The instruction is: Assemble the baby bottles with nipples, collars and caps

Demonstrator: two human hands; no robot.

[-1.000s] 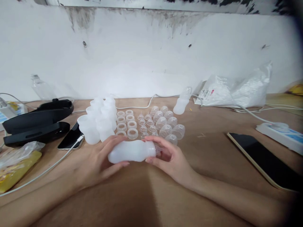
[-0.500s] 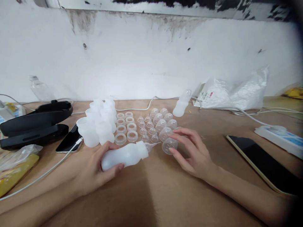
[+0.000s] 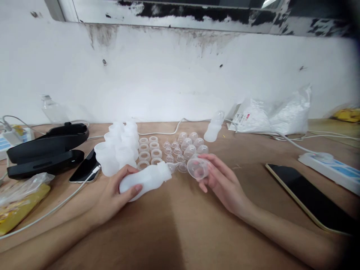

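My left hand is wrapped round a white baby bottle, tilted to the right, with a collar and a clear nipple on its end. In my right hand is a clear dome cap, its open rim turned toward the bottle and a short gap from the nipple. Behind the hands stand several white bottle bodies, then rows of collar rings, small clear nipples and more clear dome caps.
An assembled bottle stands at the back. Right of it lie a white plastic bag, a power strip and a large phone. At left are a black case, another phone, a cable and a yellow packet.
My right hand has picked up the nearest dome cap and turned its open side toward the bottle. The bottle in my left hand has shifted slightly left.
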